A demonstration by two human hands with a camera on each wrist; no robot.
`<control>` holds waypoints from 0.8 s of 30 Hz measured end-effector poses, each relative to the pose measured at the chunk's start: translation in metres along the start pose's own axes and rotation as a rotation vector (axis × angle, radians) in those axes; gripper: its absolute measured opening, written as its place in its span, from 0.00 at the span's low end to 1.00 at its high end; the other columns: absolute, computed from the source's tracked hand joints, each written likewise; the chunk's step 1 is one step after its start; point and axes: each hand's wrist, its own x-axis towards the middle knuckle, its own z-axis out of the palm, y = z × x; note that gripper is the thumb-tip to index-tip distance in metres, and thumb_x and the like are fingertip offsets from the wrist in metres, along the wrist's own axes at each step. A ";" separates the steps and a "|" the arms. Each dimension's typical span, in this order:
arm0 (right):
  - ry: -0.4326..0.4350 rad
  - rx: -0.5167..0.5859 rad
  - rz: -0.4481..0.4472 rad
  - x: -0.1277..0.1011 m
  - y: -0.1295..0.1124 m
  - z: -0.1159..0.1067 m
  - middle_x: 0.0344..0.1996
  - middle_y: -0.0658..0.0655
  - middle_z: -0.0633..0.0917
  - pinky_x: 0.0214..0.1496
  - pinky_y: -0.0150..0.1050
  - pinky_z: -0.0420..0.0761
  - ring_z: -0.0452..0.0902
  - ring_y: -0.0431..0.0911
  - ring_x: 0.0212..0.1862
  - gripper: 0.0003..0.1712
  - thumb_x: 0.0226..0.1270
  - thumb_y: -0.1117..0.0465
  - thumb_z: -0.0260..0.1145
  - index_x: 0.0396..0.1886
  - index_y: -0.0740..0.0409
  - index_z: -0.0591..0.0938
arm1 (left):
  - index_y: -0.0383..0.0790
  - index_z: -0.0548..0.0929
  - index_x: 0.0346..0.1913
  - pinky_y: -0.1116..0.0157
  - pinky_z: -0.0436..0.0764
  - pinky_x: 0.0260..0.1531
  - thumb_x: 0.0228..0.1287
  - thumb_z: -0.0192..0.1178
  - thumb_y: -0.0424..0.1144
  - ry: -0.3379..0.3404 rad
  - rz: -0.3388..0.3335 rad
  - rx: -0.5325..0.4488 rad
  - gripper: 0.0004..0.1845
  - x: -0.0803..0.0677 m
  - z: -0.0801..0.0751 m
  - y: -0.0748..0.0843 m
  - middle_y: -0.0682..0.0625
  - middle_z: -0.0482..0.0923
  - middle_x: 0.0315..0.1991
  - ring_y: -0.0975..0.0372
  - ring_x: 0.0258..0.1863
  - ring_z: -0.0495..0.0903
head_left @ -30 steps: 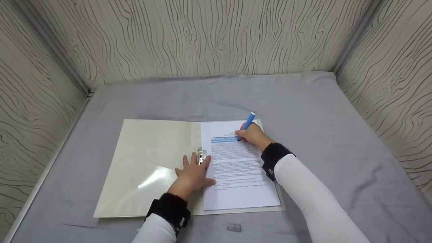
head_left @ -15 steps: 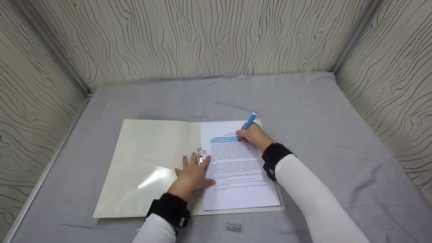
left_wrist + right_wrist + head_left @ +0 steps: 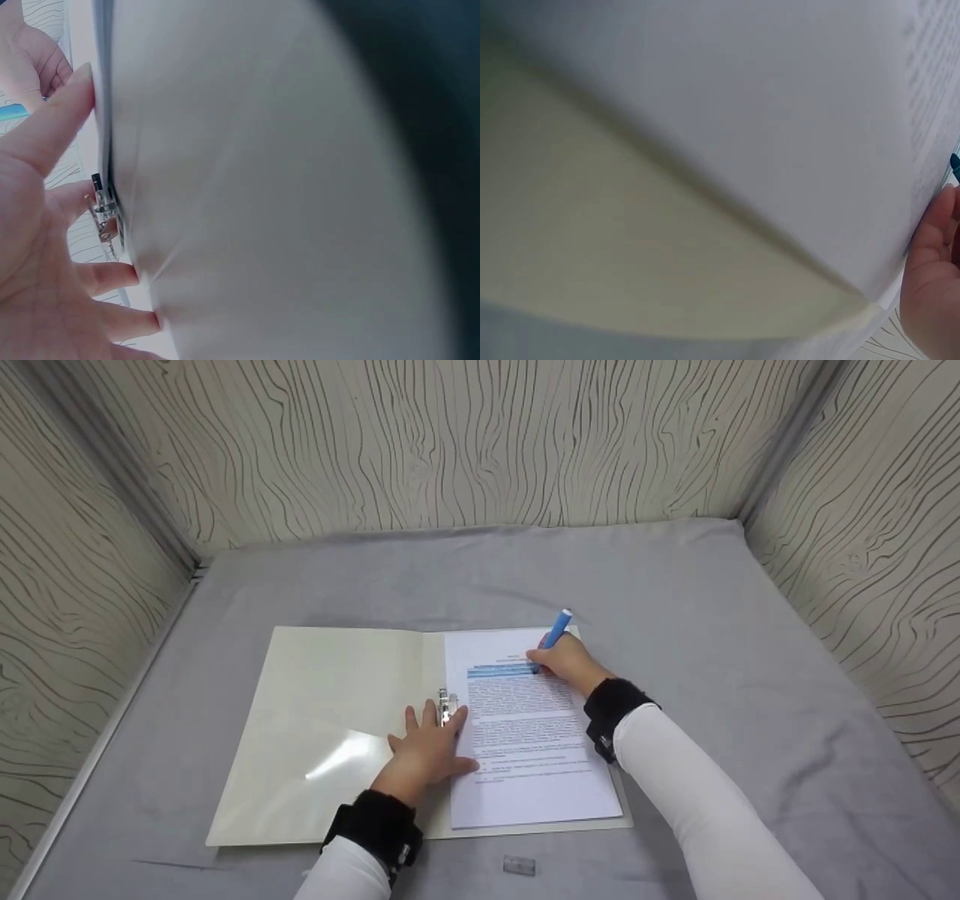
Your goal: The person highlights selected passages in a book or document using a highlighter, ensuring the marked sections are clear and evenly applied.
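Observation:
My right hand (image 3: 568, 658) grips a blue marker (image 3: 559, 628), its dark tip down at the printed paper (image 3: 536, 802) near the top lines. Blue strokes (image 3: 499, 670) cover several lines of text there. In the right wrist view the marker tip (image 3: 955, 162) shows at the right edge, beside the curled fingers. My left hand (image 3: 426, 754) lies spread, fingers straight, across the spine of the open white folder (image 3: 330, 697). Its thumb rests on the paper's left edge. The folder's metal clip (image 3: 444, 705) stands right at the left fingertips; in the left wrist view the clip (image 3: 105, 214) shows between the fingers.
A small clear grey cap-like piece (image 3: 519, 865) lies on the grey cloth (image 3: 480, 577) just in front of the folder. Wood-grain patterned panels (image 3: 480, 442) enclose the table at the back and both sides.
My right hand and the marker have slid slightly to the right, and the blue stroke reaches a little further along the line. The left hand has stayed in place.

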 end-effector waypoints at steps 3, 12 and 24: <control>0.003 0.006 0.003 -0.001 0.000 0.000 0.18 0.50 0.72 0.29 0.33 0.69 0.68 0.42 0.22 0.12 0.58 0.59 0.66 0.26 0.60 0.72 | 0.56 0.61 0.71 0.29 0.51 0.52 0.48 0.67 0.58 -0.001 0.001 -0.002 0.45 -0.001 0.000 -0.001 0.34 0.44 0.71 0.35 0.68 0.39; -0.037 0.047 0.030 -0.001 0.004 -0.005 0.18 0.50 0.73 0.30 0.33 0.70 0.69 0.41 0.23 0.12 0.60 0.57 0.65 0.27 0.59 0.72 | 0.57 0.60 0.71 0.29 0.51 0.53 0.48 0.67 0.59 -0.001 -0.003 -0.005 0.46 -0.001 0.002 -0.001 0.34 0.44 0.72 0.35 0.68 0.39; -0.067 0.155 0.053 -0.009 -0.010 0.013 0.21 0.51 0.76 0.30 0.31 0.73 0.72 0.40 0.25 0.11 0.61 0.57 0.65 0.30 0.59 0.74 | 0.58 0.59 0.71 0.30 0.52 0.52 0.48 0.66 0.61 -0.015 -0.004 0.025 0.46 0.002 0.001 0.000 0.35 0.43 0.72 0.35 0.68 0.39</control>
